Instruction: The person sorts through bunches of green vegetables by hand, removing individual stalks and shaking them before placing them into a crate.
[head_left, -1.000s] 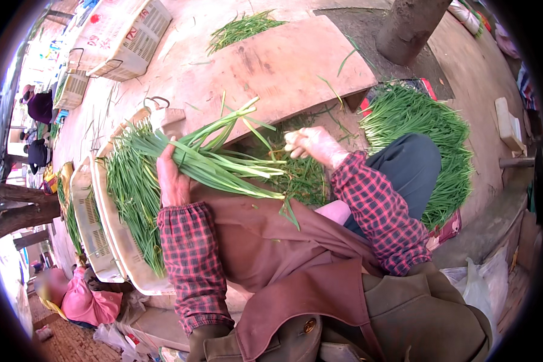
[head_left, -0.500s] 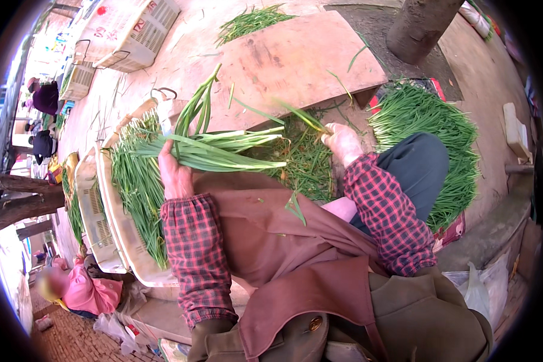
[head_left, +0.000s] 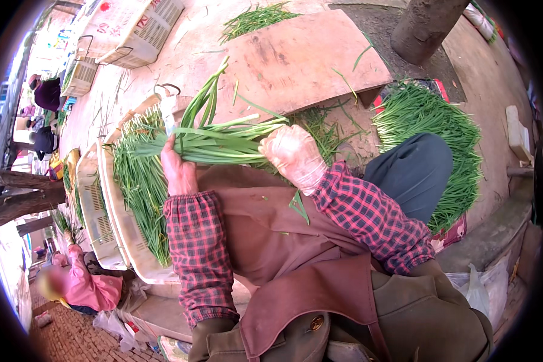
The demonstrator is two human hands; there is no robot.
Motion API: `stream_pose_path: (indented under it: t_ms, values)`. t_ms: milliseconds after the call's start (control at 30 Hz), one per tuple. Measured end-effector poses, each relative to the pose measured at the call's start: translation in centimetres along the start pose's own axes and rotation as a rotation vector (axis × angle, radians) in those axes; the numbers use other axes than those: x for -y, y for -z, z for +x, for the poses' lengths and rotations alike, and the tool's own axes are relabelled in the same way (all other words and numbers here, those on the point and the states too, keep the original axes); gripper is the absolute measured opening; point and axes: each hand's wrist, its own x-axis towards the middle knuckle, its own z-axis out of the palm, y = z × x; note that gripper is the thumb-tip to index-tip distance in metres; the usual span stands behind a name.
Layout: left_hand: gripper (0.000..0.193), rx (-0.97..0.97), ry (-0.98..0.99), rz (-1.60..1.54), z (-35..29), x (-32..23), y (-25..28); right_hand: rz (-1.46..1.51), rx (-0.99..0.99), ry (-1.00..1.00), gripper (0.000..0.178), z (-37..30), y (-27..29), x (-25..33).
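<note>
A bunch of chives [head_left: 214, 146] with flat green leaves and pale stems lies across my lap area, its stem ends toward the right. My left hand [head_left: 180, 172] is closed round the leafy part, thumb up. At the pale stem ends my right hand [head_left: 294, 155], which seems to wear a thin pale glove, has its fingers closed on the stems. Several thicker bent stalks [head_left: 205, 99] stick up beyond the bunch. Below my left hand's side is a white crate [head_left: 117, 223] full of chives. Loose trimmings [head_left: 323, 130] lie beyond my right hand.
A wooden board [head_left: 301, 60] stands ahead. A large chive pile [head_left: 434, 151] lies right of my knee. Stacked pale crates [head_left: 133, 36] stand far left, and a tree trunk [head_left: 425, 30] rises far right. At lower left a person in pink [head_left: 93, 280] holds greens.
My right hand has moved left from over the trimmings to the bunch's stem ends. The few stalks it held apart no longer show. My left hand stays nearly in place.
</note>
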Motion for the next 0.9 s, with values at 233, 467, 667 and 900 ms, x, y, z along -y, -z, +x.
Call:
stream_pose_path:
  t_ms: [233, 467, 667, 900]
  values:
    - [0.032, -0.006, 0.003, -0.131, -0.6, -1.5, 0.3, -0.167, 0.419, -0.477, 0.019, -6.1, 0.2, -7.8]
    - [0.037, 0.023, 0.042, -0.114, -0.8, -1.6, 0.4, 1.079, 0.124, -0.677, 0.051, -3.1, 1.1, -3.7]
    - [0.036, 0.033, 0.041, -0.146, -1.3, -1.2, -0.6, 1.547, 0.221, -0.788, 0.027, -1.1, 1.2, -2.1]
    - [0.030, 0.076, 0.006, -0.132, 1.3, -1.7, 2.2, 1.356, 0.035, -0.873, 0.028, -4.7, 2.0, -6.2]
